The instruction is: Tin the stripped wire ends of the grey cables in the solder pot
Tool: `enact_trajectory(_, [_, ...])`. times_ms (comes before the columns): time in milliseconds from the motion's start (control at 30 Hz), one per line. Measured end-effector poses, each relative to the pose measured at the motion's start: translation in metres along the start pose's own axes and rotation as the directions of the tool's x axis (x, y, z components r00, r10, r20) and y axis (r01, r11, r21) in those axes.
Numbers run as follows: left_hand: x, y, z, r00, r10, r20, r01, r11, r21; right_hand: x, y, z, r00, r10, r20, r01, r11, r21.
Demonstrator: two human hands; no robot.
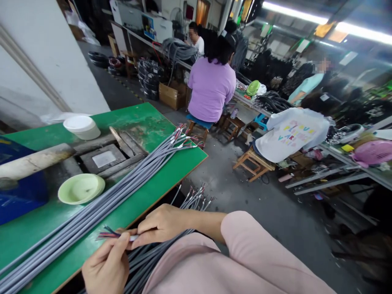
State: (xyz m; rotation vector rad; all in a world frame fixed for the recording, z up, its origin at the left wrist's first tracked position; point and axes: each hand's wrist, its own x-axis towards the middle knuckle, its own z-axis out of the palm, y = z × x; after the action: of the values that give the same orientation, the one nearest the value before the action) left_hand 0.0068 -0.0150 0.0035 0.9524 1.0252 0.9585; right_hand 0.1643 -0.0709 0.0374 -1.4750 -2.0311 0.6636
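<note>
Near the table's front edge, my left hand [107, 261] pinches a cable end [133, 238] just behind its fan of thin coloured wires [108, 233]. My right hand [162, 224] grips the same cable from the other side, its fingers close to the left ones. A long bundle of grey cables [101, 200] lies diagonally across the green table [153, 118], with stripped wire ends at the far corner. More grey cables [147, 261] rest below my hands, against my body.
On the table are a white tub [82, 127], a pale green bowl [81, 189], a dark metal fixture [102, 157] and a blue box [21, 183]. Seated people, one in a purple shirt [211, 90], and stools [254, 161] are beyond. A cardboard box [172, 96] stands on the floor.
</note>
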Motion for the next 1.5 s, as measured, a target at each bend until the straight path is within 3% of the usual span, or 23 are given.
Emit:
enact_trajectory(167, [0.005,-0.003,0.002,0.997,-0.067,0.022,0.068,0.996,-0.065,-0.001,-0.003,0.000,0.994,0.101,-0.036,-0.100,0.995,0.015])
enact_trajectory(300, [0.007,-0.005,0.003,0.997,-0.009,-0.075,0.010,1.000,0.013,-0.002,-0.004,0.000,0.990,0.102,-0.102,-0.101,0.995,0.013])
enact_trajectory(367, [0.005,-0.005,0.004,0.998,0.034,-0.058,-0.029,0.997,0.074,-0.002,-0.009,0.000,0.984,0.116,-0.135,-0.113,0.993,0.027])
enact_trajectory(467, [-0.001,0.000,0.007,0.994,0.074,0.085,-0.079,0.995,0.059,-0.004,-0.018,0.001,0.962,0.211,-0.176,-0.176,0.966,0.191])
enact_trajectory(567, [-0.004,0.011,0.012,0.969,0.033,0.246,-0.035,0.999,0.005,-0.007,-0.016,0.003,0.930,0.346,-0.126,-0.266,0.869,0.418])
enact_trajectory(733, [-0.002,0.025,0.015,0.977,0.009,0.213,0.016,0.993,-0.117,-0.007,-0.004,0.007,0.921,0.384,-0.065,-0.271,0.753,0.600])
enact_trajectory(900, [-0.004,0.028,0.016,0.979,0.003,0.204,0.037,0.980,-0.196,-0.007,-0.007,0.013,0.923,0.377,-0.072,-0.265,0.760,0.593])
enact_trajectory(1500, [-0.003,0.021,0.006,0.979,-0.008,0.201,0.048,0.979,-0.196,-0.002,-0.014,0.017,0.923,0.347,-0.166,-0.279,0.901,0.332])
